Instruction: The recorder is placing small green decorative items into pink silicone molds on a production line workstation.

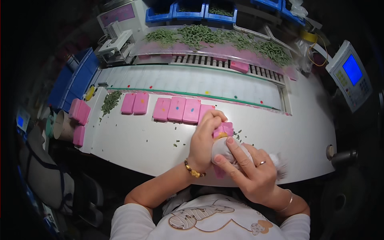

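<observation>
My left hand (202,140) is closed around a pink slab with a cut or split top (225,129), held up above the near right part of the table. A yellowish patch shows on this slab's lower edge. Against it lies a white, rounded, cloth-like bundle (221,154). The fingers of my right hand (254,174) press on that bundle. White bristle-like strands (281,166) stick out past the right hand's far side, smeared by motion. What they belong to is hidden in the hand.
Several pink blocks (177,109) with coloured dots stand along the white table (132,140). Green bits (110,101) lie scattered and heaped. Behind are a long white strip (168,80), rollers (200,60) and a tray of green rings (196,36). A blue-screened panel (352,74) stands right.
</observation>
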A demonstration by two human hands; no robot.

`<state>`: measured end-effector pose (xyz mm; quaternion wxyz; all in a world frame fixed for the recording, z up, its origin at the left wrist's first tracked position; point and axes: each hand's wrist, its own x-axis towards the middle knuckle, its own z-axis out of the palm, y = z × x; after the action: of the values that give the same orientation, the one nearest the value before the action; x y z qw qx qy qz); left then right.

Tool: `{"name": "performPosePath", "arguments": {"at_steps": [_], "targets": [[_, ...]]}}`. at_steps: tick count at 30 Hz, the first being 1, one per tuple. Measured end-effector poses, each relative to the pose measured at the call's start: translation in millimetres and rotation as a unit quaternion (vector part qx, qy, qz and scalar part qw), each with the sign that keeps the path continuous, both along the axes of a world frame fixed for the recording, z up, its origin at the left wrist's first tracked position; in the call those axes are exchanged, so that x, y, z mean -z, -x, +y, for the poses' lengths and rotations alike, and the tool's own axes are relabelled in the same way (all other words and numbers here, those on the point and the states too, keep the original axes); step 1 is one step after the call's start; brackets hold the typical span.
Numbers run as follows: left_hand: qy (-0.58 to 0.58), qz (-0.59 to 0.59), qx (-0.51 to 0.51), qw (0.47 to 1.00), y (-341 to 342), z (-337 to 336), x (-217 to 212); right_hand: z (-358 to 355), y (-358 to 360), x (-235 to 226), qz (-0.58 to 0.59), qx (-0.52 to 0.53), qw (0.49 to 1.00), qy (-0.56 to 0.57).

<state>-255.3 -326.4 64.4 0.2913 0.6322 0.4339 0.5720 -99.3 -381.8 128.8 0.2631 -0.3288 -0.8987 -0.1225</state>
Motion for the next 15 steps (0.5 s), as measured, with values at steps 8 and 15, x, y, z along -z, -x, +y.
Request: {"name": "performPosePath", "arguments": {"at_steps": [8, 15], "targets": [[0.329, -0.407, 0.070, 0.849, 11, 4, -16, 16, -55, 21, -0.072, 0.219, 0.969, 0.084], [0.369, -0.489, 0.153, 0.775, 6, -2, -13, 24, -40, 27, 0.108, 0.135, 0.969, 0.177]]}}
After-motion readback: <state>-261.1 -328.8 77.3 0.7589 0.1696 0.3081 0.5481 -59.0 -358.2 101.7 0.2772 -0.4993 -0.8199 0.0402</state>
